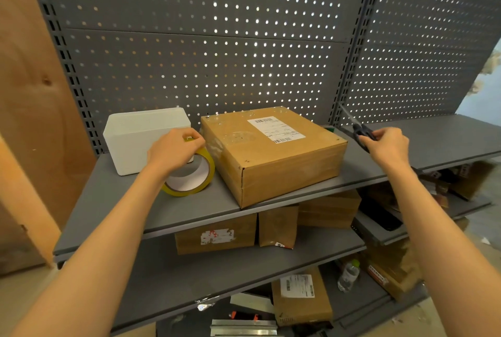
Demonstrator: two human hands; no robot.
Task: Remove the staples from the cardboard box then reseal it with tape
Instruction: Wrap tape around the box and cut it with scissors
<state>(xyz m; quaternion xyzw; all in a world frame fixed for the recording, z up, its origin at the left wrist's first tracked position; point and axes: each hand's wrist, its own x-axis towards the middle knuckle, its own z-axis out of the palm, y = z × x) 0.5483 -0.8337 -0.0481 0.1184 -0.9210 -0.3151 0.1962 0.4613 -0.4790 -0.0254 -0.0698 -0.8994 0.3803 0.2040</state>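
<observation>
A brown cardboard box [273, 155] with a white shipping label and clear tape on its top lies on the grey top shelf [113, 201]. Left of it, my left hand [173, 152] grips the upper rim of a yellowish roll of tape [200, 176], which stands tilted on the shelf close to the box's left side. To the right of the box, my right hand [387, 146] holds a pair of black scissors [356, 126] with the blades pointing up and left, above the shelf and apart from the box.
A white plastic container [141, 136] stands behind the tape at the back left. A grey pegboard [217, 38] backs the shelf. Lower shelves hold several cardboard parcels [217, 233] and a plastic bottle [349, 274]. A wooden panel [27, 92] stands at the left.
</observation>
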